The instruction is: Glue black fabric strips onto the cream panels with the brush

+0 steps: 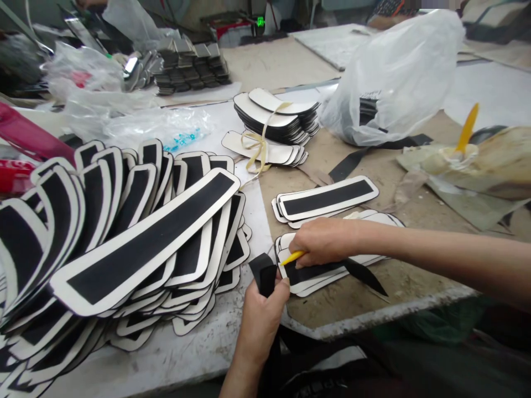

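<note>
My left hand is closed on a black strip, which stands up in a fold between thumb and fingers. My right hand grips a yellow pointed tool, its tip at the left end of a white-edged piece lying on the board. The left thumb is by that same end. Black strip material covers the piece's middle, and a loose tail sticks out to the right beneath my wrist. Just behind lies a small stack of rounded pieces with a black centre band.
A large fanned heap of black-and-white pieces covers the left side. Tied bundles stand behind. At the right are a white plastic bag and another yellow tool in a wrapped container. The worktable edge runs near me.
</note>
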A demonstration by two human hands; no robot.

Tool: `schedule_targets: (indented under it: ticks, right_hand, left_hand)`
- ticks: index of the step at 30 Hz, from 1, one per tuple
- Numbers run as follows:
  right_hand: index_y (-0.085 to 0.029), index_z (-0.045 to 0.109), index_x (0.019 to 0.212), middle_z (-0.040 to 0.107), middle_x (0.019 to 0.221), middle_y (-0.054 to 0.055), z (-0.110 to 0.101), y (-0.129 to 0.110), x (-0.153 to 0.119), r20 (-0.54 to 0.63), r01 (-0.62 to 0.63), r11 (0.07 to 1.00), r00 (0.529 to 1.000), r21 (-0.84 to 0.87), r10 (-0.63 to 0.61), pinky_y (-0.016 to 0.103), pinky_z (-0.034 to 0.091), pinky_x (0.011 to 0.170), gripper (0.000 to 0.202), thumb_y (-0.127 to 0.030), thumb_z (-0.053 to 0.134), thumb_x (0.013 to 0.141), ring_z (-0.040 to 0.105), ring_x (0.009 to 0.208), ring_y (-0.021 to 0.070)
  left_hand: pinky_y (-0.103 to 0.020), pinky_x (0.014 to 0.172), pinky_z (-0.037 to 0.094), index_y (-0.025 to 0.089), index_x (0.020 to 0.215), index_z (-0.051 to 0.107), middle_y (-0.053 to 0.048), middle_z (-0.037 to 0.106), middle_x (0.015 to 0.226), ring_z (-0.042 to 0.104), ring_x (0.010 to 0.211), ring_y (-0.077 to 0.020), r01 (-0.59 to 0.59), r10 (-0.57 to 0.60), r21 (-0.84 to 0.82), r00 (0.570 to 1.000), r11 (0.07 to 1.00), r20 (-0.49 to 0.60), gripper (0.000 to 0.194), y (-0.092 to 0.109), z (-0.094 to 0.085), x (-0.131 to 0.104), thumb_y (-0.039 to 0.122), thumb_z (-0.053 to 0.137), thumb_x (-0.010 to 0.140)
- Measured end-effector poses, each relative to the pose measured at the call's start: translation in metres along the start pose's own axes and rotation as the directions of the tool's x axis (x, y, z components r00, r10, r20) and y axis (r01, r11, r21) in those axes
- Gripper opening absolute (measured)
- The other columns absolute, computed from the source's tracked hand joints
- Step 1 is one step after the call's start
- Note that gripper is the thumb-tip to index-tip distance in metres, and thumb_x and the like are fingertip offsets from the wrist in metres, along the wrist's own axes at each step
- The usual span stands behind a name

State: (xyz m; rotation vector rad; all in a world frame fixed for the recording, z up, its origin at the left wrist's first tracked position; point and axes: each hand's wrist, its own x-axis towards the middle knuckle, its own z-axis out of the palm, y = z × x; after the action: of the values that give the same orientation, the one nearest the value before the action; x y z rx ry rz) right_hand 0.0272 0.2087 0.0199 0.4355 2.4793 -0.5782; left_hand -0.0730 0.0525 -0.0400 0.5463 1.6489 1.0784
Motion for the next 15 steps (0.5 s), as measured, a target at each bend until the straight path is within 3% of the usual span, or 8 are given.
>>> schedule_targets:
  ticks: [6, 10, 15]
  right_hand:
    - [-0.017, 0.071, 0.092, 0.069, 0.074, 0.009, -0.001, -0.003, 0.001, -0.003, -0.012, 1.000, 1.000, -0.019, 0.011, 0.024, 0.027, 0.047, 0.027, -0.033, 0.054, 0.078, 0.059, 0.061, 0.0177]
    - [-0.017, 0.071, 0.095, 0.070, 0.079, 0.010, 0.001, -0.004, -0.004, -0.021, -0.032, 0.999, 0.999, -0.020, 0.032, 0.025, 0.029, 0.048, 0.029, -0.034, 0.055, 0.077, 0.060, 0.066, 0.0200]
    - [-0.017, 0.069, 0.087, 0.068, 0.079, 0.009, 0.012, 0.020, -0.042, -0.072, -0.163, 0.987, 0.984, 0.009, 0.164, 0.026, 0.033, 0.054, 0.025, -0.036, 0.056, 0.076, 0.060, 0.069, 0.0211]
  left_hand:
    - [-0.022, 0.049, 0.034, 0.017, 0.062, 0.053, 0.006, 0.044, 0.050, 0.036, 0.045, -0.0083, -0.013, 0.016, 0.026, 0.990, 1.000, -0.141, 0.026, -0.004, 0.006, 0.009, 0.038, 0.068, 0.065]
    - [-0.023, 0.055, 0.040, 0.017, 0.063, 0.055, 0.005, 0.048, 0.052, 0.044, 0.050, -0.0109, -0.043, 0.047, 0.031, 0.987, 0.999, -0.157, 0.025, -0.010, 0.008, 0.013, 0.038, 0.068, 0.064]
    - [-0.027, 0.059, 0.045, 0.016, 0.066, 0.059, 0.002, 0.054, 0.055, 0.053, 0.056, -0.0154, -0.074, 0.076, 0.021, 0.986, 0.997, -0.148, 0.028, -0.013, 0.005, 0.013, 0.041, 0.071, 0.063]
